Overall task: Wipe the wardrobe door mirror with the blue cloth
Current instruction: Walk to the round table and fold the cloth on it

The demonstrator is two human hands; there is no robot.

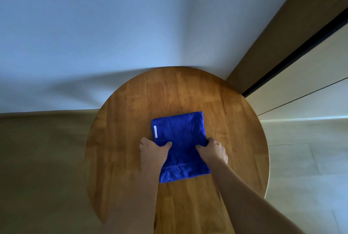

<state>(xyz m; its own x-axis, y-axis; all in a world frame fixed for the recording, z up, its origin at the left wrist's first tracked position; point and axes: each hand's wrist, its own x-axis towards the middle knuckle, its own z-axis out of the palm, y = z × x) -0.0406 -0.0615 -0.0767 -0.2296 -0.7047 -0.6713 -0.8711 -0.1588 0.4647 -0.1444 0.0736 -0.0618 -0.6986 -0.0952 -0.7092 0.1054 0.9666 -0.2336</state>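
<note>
Both hands held the folded blue cloth (180,143) where it lay flat near the middle of the round wooden table (131,101): my left hand (153,151) and right hand (213,150) each pinched a side edge, thumb on top. Lifting evenly would probably keep the folds together. Bare tabletop ringed the cloth, its rim well apart, the wall (113,26) beyond.

One blue cloth (179,143) — one round table (131,101) — two hands: left hand (153,150), right hand (213,150).
</note>
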